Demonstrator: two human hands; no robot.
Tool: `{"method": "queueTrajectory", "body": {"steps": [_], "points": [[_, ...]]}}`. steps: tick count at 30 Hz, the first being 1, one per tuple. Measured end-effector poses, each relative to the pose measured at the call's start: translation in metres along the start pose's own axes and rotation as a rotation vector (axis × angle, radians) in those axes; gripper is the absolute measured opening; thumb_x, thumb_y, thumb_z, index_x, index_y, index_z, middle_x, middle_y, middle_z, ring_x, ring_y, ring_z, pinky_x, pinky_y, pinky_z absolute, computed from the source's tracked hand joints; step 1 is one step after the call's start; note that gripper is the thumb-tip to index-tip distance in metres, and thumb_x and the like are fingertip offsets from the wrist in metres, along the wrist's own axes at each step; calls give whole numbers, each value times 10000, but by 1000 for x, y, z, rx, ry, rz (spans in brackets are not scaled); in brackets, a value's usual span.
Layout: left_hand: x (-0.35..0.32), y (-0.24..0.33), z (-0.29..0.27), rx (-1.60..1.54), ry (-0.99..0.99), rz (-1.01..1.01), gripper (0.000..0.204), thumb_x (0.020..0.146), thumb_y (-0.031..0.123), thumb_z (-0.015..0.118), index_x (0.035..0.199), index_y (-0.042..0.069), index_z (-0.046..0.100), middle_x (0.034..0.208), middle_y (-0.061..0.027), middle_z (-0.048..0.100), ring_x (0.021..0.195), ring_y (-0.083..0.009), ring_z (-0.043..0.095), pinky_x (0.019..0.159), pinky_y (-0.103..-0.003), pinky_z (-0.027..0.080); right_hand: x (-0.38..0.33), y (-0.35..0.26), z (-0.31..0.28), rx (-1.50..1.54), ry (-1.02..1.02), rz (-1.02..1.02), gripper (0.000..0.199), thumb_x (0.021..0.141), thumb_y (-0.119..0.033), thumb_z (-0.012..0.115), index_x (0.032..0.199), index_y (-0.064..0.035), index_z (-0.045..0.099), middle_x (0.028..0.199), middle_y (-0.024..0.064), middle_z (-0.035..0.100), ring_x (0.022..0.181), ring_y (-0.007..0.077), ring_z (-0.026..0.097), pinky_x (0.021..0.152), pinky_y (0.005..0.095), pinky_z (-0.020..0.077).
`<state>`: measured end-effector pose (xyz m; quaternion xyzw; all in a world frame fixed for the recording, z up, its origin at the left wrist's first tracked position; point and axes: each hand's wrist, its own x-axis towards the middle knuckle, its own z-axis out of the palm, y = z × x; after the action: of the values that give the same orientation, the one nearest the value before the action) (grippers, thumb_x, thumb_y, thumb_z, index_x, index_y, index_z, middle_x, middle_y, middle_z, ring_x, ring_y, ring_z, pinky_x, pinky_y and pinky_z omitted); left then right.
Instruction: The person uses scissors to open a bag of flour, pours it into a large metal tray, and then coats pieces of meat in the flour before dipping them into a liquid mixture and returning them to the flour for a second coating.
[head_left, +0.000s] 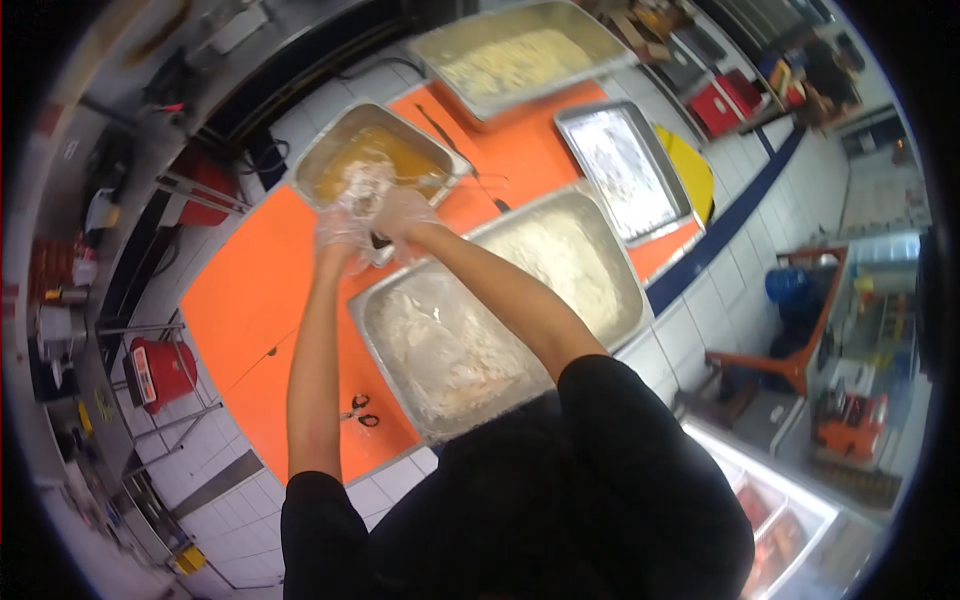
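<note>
Hands (pixel 342 232) (pixel 408 212) together at amber-liquid pan (pixel 418 127)

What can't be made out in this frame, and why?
All in the head view:
Floury lump: its kind, coated over and blurred.
Gloved left hand and right hand: exact hold, lost to blur.
Large floury pan: near edge, partly behind right arm and torso.
Reddish contents, lower right: too blurred.

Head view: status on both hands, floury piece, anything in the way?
Left hand, right hand: gloved, at floury piece, grip unclear. Piece over or in yellow liquid, can't tell which. Scissors out of the way on orange table.
</note>
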<state>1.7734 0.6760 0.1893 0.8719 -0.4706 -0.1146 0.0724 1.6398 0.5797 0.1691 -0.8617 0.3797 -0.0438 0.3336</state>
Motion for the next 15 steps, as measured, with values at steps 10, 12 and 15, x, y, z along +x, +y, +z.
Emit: {"method": "queueTrajectory", "body": {"steps": [10, 12, 15], "points": [[-142, 133, -33, -462, -28, 337, 388, 862, 308, 704, 1213, 144, 690, 1117, -160, 654, 1025, -324, 651, 870, -445, 538, -229, 165, -157, 163, 101, 167, 253, 908, -239, 640, 1005, -19, 718, 943, 182, 758, 809, 278, 728, 741, 406, 562], [-165, 161, 19, -550, -135, 396, 393, 892, 370, 674, 1152, 77, 695, 899, -190, 706, 855, -366, 686, 762, -477, 552, -281, 180, -149, -40, -129, 462, 308, 875, -288, 629, 920, 3, 718, 846, 236, 731, 785, 323, 739, 711, 421, 559], [-187, 184, 141, -510, -669, 303, 332, 862, 292, 654, 1074, 38, 682, 953, -252, 698, 912, -405, 679, 790, -482, 539, -316, 233, -67, 1, -97, 490, 396, 841, -341, 641, 913, 43, 702, 835, 296, 698, 809, 391, 735, 711, 443, 563]]}}
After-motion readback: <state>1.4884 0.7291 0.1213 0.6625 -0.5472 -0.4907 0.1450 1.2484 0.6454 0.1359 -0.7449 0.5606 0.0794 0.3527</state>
